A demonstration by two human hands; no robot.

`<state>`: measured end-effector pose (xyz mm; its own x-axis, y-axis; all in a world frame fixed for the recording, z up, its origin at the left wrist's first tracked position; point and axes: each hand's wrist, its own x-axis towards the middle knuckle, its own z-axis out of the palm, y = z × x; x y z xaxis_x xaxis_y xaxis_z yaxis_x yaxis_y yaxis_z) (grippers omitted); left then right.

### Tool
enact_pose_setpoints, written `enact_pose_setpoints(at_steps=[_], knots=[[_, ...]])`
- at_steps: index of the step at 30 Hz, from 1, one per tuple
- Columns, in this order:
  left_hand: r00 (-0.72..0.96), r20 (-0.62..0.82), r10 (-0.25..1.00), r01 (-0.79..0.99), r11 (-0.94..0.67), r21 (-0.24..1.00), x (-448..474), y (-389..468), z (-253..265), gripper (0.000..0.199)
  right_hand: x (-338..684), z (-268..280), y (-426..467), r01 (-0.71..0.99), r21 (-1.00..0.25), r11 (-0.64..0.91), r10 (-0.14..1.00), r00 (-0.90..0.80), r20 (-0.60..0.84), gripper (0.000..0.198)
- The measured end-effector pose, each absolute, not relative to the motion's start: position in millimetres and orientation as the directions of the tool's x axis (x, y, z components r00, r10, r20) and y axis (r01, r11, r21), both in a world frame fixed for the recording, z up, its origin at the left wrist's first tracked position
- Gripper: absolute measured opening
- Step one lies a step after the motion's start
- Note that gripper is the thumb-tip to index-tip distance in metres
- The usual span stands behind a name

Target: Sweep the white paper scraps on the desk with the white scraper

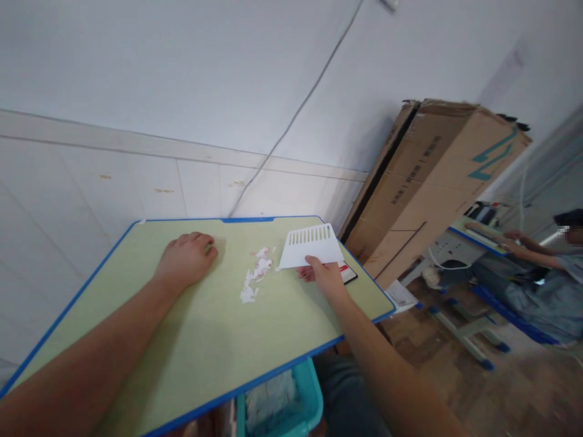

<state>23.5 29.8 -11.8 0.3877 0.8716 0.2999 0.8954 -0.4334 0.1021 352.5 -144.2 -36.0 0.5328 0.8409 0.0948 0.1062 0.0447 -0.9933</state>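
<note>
My right hand [325, 276] grips a thin white plastic plate with a row of slots [310, 246], thumb on top and fingers underneath. This plate is held tilted just above the right part of the desk. Left of it, torn white paper scraps [257, 273] lie in a loose strip on the pale green desktop [204, 346]. My left hand [186, 258] rests on the desk left of the scraps, its fingers curled in, with nothing visible in them. A flat dark-edged item with a white and red face [350, 274] lies partly hidden behind my right hand.
Below the desk's front edge stands a turquoise bin [312, 394] with pale contents. Tall cardboard boxes [423, 182] lean by the wall at the right. A grey cable [296, 115] runs down the wall. Farther right, another person [546, 279] sits at a desk.
</note>
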Motion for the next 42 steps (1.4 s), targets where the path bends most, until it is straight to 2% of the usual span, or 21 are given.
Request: enact_pose_setpoints(at_steps=[4, 10, 19, 28, 33, 42], knots=[[0.355, 0.292, 0.888, 0.919, -0.388, 0.065, 31, 13, -2, 0.062, 347, -34, -142, 0.136, -0.988, 0.075, 0.805, 0.576, 0.141, 0.026], [0.268, 0.301, 0.915, 0.945, -0.311, 0.104, 38, 1, -2, 0.059, 333, -35, -146, 0.201, -0.970, 0.140, 0.779, 0.582, 0.233, 0.020], [0.279, 0.276, 0.920, 0.932, -0.329, 0.156, 25, 14, -10, 0.063, 344, -30, -141, 0.149, -0.983, 0.104, 0.789, 0.590, 0.173, 0.032], [0.300, 0.212, 0.930, 0.923, -0.339, 0.182, 23, 13, -6, 0.068, 349, -29, -153, 0.119, -0.988, 0.095, 0.787, 0.599, 0.148, 0.023], [0.279, 0.246, 0.928, 0.920, -0.332, 0.209, 24, 12, -8, 0.062, 349, -33, -157, 0.096, -0.991, 0.089, 0.809, 0.573, 0.128, 0.021], [0.289, 0.237, 0.927, 0.926, -0.334, 0.178, 27, 13, -10, 0.062, 351, -43, -178, 0.068, -0.994, 0.087, 0.823, 0.557, 0.110, 0.041]])
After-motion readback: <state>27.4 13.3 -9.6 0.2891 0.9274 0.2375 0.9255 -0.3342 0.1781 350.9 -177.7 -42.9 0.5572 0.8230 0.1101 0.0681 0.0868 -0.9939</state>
